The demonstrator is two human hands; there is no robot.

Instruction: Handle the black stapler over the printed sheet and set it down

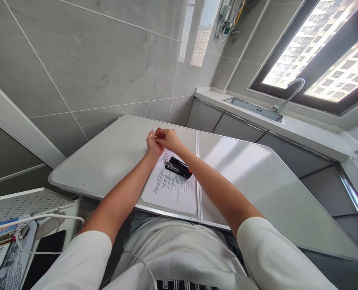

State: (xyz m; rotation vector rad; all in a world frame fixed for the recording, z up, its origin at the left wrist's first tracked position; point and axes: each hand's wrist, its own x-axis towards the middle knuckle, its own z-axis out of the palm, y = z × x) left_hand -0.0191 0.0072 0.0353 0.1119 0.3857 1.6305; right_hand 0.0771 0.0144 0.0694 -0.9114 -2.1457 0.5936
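Observation:
My left hand [154,144] and my right hand [169,139] meet above the far side of the table, just past a printed sheet of paper [150,196]. The left fingers curl upward, and the right hand pinches close over them. Anything between the fingers is hidden or too small to name. On the sheet lies a black stapler [180,170] with a small red spot at its right end. Its jaws look parted at the left end, where some metal shows. My right forearm passes beside it; neither hand touches it.
The white folding table [106,161] has a metal seam beside the paper. A perforated white shelf [24,203] at lower left holds papers, a dark flat object [46,257] and white cables. At right stand a counter with a sink [255,108], a faucet [290,94] and a window.

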